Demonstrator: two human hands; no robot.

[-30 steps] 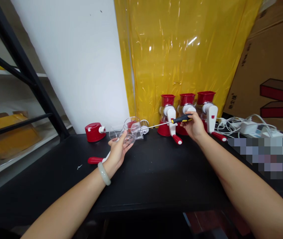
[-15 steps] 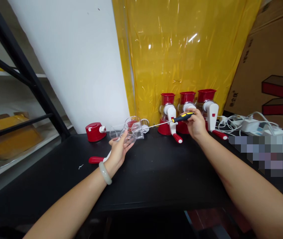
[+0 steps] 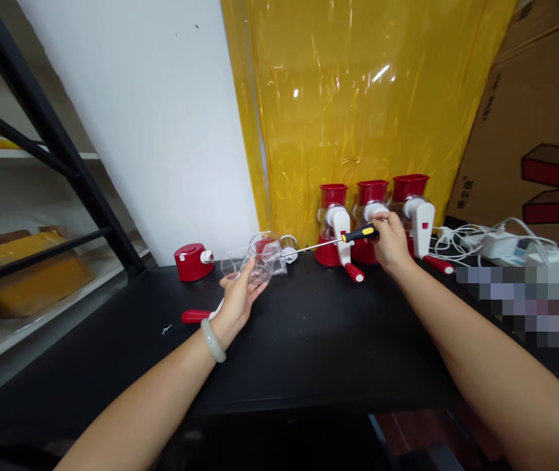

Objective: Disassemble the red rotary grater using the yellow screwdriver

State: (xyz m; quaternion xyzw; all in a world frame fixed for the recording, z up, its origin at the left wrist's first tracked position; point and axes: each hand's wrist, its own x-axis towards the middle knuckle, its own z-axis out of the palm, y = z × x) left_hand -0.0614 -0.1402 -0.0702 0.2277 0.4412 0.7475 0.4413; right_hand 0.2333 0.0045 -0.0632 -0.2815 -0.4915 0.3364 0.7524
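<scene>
My left hand [image 3: 241, 292] is closed around a clear plastic grater housing [image 3: 261, 261], held just above the table. My right hand [image 3: 391, 242] grips the black and yellow handle of a screwdriver [image 3: 358, 233]. The long shaft points left, and its tip meets the right side of the clear housing; the exact contact point is too small to make out. Behind the housing stands a metal grater drum [image 3: 288, 248] with a white end. A red base [image 3: 194, 261] with a white knob sits to the left. Below it lies a crank handle [image 3: 196, 316] with a red grip, partly hidden by my left wrist.
Several items line the back of the black table [image 3: 309, 353]: red and white rotary graters [image 3: 334, 226] stand behind my right hand. White cables and adapters [image 3: 500, 242] lie at the right. A metal shelf rack [image 3: 48, 157] is at the left, a large cardboard box [image 3: 529, 118] at the right.
The view has shifted slightly, so everything sits a little further right. Both hands keep their hold, and my right hand's fingers have shifted on the screwdriver handle.
</scene>
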